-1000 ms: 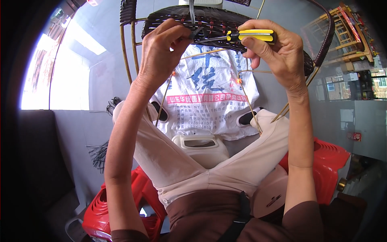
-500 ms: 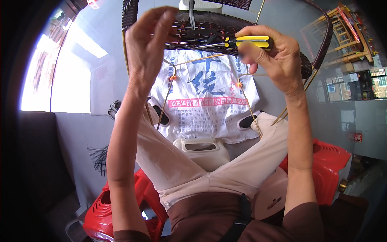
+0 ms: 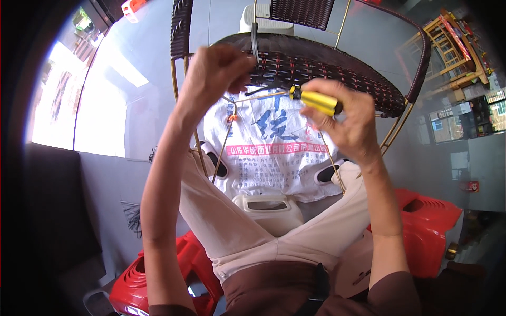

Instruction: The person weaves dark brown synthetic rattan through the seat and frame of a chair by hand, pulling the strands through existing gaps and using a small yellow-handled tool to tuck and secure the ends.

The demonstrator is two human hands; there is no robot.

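Observation:
A chair with a dark brown woven seat (image 3: 321,71) on a thin gold-coloured metal frame stands in front of me. My right hand (image 3: 345,118) is wrapped round the yellow-and-black handle of a screwdriver (image 3: 319,101), whose shaft points left toward the near edge of the seat. At the seat's left front edge my left hand (image 3: 219,76) is closed, its fingers curled and slightly blurred. What it pinches, if anything, is hidden. A grey flat strip (image 3: 254,42) hangs over the seat rim beside it.
A white printed sack (image 3: 263,174) lies on the floor under the chair. A white plastic stool (image 3: 266,205) is between my legs, with red plastic stools (image 3: 427,231) at both sides. Wooden furniture (image 3: 456,52) stands at the far right.
The seat sits lower in view. My left hand has gone from loosely spread to curled at the seat edge. My right hand has moved down with the screwdriver, whose handle now tilts.

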